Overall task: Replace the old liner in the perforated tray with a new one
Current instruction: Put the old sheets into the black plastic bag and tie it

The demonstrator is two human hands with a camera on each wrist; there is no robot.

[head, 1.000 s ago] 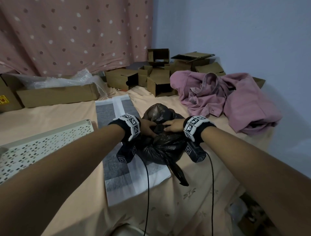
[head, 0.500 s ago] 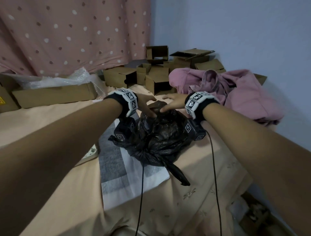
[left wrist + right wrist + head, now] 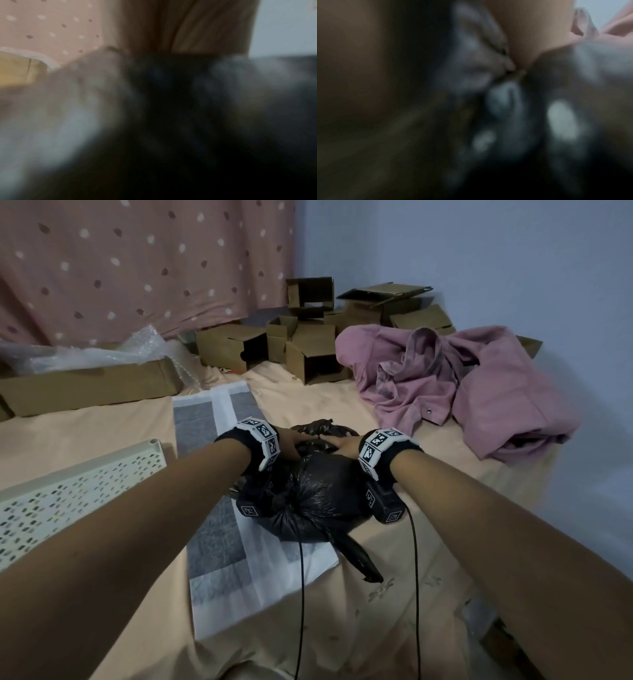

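While both my hands rest on top of the black bag (image 3: 308,494), left hand (image 3: 291,441) and right hand (image 3: 344,442) meeting fingertip to fingertip, I cannot tell whether they grip it. Under the bag, left of my fingers, lies the liner (image 3: 219,542); further left, the perforated tray (image 3: 68,494).

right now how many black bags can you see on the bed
1. The black bag sits mid-bed, partly on the liner sheet, with the left hand and right hand on its top. Anything behind the pink clothes is hidden.
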